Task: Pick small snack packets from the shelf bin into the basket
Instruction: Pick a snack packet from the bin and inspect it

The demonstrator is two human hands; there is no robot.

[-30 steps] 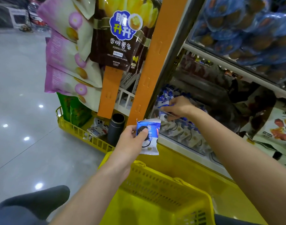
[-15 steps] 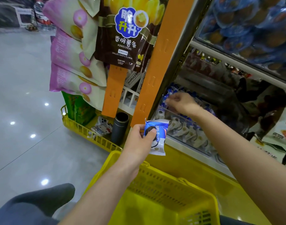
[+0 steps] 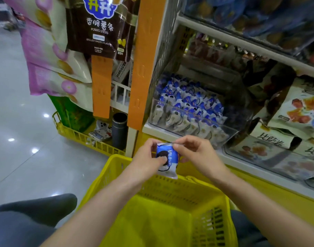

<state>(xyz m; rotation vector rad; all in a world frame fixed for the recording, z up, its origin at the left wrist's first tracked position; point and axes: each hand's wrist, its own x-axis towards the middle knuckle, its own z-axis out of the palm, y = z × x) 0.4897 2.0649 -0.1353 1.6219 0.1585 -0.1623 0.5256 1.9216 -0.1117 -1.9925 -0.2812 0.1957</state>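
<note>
- Your R hand (image 3: 193, 154) has left the bin (image 3: 224, 131), now pinching packet (image 3: 167, 164) at top edge.
- L hand (image 3: 147, 157) grips packet too, above basket (image 3: 102, 179).

Packet: we hold one blue-and-white snack packet (image 3: 167, 164) upright, just above the basket's far rim.
Left hand: our left hand (image 3: 145, 157) grips the packet from its left side, thumb pressed on the printed cookie.
Right hand: our right hand (image 3: 197, 154) pinches the packet's top edge.
Basket: we see the yellow basket (image 3: 170, 189) below our forearms.
Bin: the clear bin (image 3: 231, 130) sits at the left end of the shelf (image 3: 152, 130), filled with rows of matching packets.
Strip: an orange strip (image 3: 142, 68) hangs against the shelf's left edge.
</note>
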